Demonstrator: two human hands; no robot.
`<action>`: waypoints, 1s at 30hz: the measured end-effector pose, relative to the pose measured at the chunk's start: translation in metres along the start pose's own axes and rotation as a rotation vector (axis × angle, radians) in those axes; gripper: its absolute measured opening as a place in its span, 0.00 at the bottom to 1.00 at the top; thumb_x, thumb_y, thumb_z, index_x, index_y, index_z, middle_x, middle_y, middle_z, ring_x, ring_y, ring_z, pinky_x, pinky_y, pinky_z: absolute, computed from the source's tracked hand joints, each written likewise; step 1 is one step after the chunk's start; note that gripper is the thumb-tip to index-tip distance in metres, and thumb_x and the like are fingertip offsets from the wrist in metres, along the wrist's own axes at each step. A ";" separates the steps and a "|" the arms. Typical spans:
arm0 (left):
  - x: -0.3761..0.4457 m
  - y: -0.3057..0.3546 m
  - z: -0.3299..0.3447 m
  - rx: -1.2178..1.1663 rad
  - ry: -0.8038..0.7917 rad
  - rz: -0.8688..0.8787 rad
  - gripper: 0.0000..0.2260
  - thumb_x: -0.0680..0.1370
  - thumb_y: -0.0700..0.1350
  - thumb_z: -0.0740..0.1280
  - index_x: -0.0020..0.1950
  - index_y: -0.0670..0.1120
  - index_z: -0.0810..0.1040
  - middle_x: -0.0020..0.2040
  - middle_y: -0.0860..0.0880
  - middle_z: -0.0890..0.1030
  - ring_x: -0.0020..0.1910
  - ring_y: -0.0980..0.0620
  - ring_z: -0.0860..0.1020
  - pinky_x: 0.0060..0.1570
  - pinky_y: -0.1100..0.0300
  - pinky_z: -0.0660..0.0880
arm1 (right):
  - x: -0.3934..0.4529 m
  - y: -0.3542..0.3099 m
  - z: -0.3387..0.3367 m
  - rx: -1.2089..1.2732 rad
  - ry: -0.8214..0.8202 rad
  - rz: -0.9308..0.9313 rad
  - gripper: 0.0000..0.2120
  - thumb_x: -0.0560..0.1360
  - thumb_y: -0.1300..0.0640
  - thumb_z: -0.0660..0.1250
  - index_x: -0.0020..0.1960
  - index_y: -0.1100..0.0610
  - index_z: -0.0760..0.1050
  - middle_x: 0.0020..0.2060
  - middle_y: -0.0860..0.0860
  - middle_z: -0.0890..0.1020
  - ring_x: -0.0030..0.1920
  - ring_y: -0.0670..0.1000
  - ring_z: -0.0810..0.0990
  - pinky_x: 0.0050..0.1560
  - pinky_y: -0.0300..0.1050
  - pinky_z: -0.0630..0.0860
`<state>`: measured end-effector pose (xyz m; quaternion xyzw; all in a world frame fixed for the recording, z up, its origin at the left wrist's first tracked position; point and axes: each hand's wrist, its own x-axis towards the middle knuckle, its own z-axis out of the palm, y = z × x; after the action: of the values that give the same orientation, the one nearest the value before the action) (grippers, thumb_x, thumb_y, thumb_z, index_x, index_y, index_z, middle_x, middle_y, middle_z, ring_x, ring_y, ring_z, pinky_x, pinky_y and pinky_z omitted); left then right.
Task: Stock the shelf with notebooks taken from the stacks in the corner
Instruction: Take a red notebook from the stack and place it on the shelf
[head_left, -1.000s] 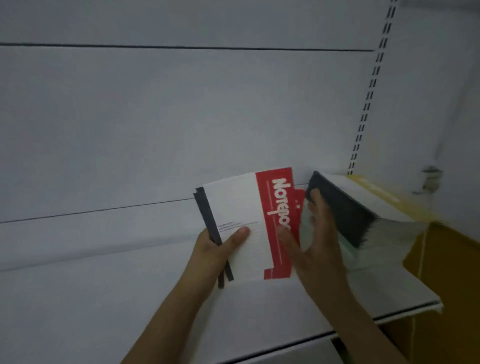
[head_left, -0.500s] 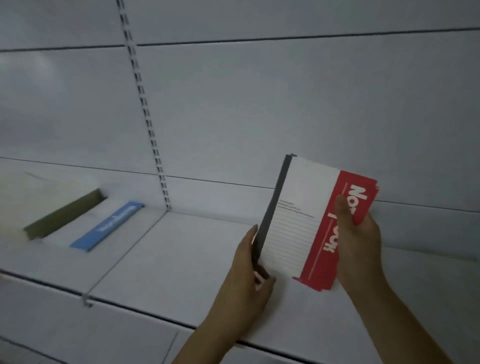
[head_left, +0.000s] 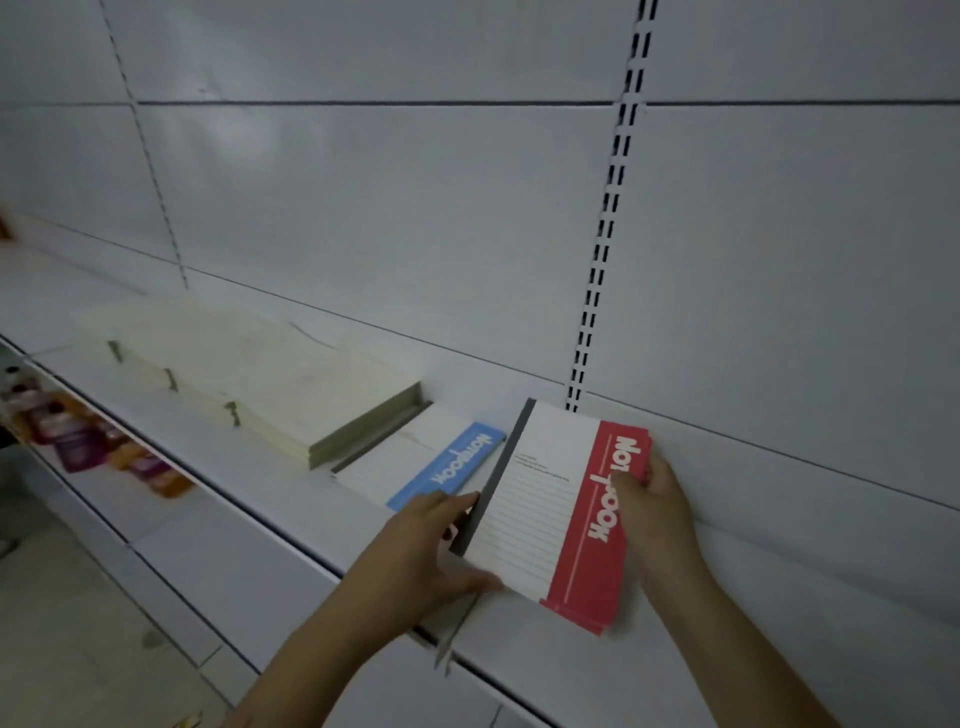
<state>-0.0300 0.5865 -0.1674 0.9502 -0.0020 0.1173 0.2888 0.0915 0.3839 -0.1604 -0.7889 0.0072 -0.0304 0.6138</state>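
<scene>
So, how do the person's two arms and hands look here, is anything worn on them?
Both forearms are bare as far as the picture shows: no sleeve, no glove, no watch or bracelet can be seen. The left hand and the right hand also show no rings. The nails are too blurred to judge.

White metal shelf (head_left: 218, 470) runs from about 9 o'clock down to 5 o'clock. Lying flat on it: a row of cream-covered notebook stacks (head_left: 260, 382) at 9 o'clock, then a blue-striped notebook (head_left: 423, 462) right beside them, closer to center.
</scene>
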 end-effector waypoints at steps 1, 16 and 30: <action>0.007 -0.015 -0.002 0.162 -0.046 0.008 0.35 0.67 0.68 0.69 0.72 0.61 0.65 0.66 0.59 0.70 0.65 0.59 0.66 0.65 0.56 0.67 | 0.005 0.009 0.007 -0.171 0.043 -0.011 0.13 0.77 0.54 0.62 0.61 0.53 0.73 0.55 0.57 0.82 0.52 0.58 0.81 0.57 0.57 0.77; 0.027 -0.068 0.011 0.273 -0.109 0.055 0.42 0.65 0.77 0.39 0.74 0.63 0.64 0.79 0.58 0.55 0.78 0.57 0.47 0.75 0.57 0.42 | 0.016 0.048 0.014 -0.650 -0.001 -0.151 0.15 0.76 0.53 0.67 0.62 0.56 0.79 0.66 0.54 0.76 0.67 0.55 0.72 0.69 0.54 0.66; 0.032 -0.080 0.020 0.262 -0.094 0.042 0.50 0.62 0.78 0.29 0.76 0.58 0.61 0.80 0.55 0.52 0.78 0.58 0.42 0.72 0.53 0.30 | 0.013 0.041 0.016 -0.721 -0.123 -0.218 0.21 0.76 0.53 0.67 0.68 0.52 0.72 0.65 0.49 0.76 0.66 0.50 0.71 0.66 0.43 0.63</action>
<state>0.0112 0.6445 -0.2202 0.9840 -0.0200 0.0779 0.1592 0.1064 0.3886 -0.2031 -0.9507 -0.1035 -0.0435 0.2891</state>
